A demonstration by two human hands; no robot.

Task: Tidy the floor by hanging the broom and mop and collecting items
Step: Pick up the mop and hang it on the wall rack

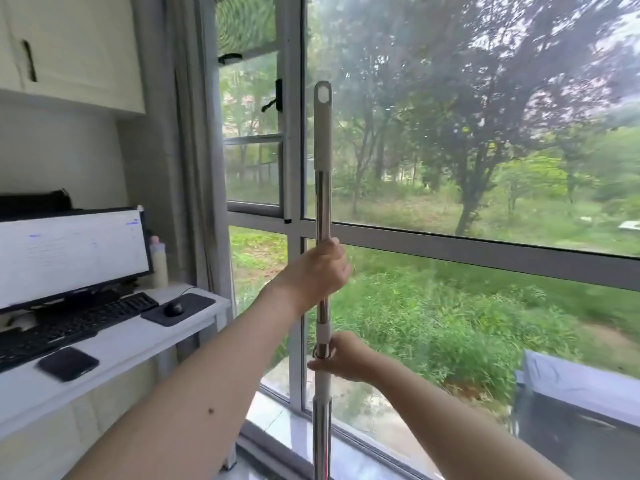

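Observation:
A long steel handle (323,202) stands upright in front of the window, with a grey plastic grip and a hanging hole at its top end. Its head is below the frame, so I cannot tell whether it is the mop or the broom. My left hand (320,270) is wrapped around the bare metal shaft about halfway up. My right hand (341,358) grips the shaft lower down, just under a pale plastic collar.
A white desk (138,344) stands at the left with a monitor (69,254), keyboard (69,320), mouse on a dark pad (176,308) and a black phone (67,363). A large window (450,244) fills the front. A dark bin with a grey lid (581,403) sits at lower right.

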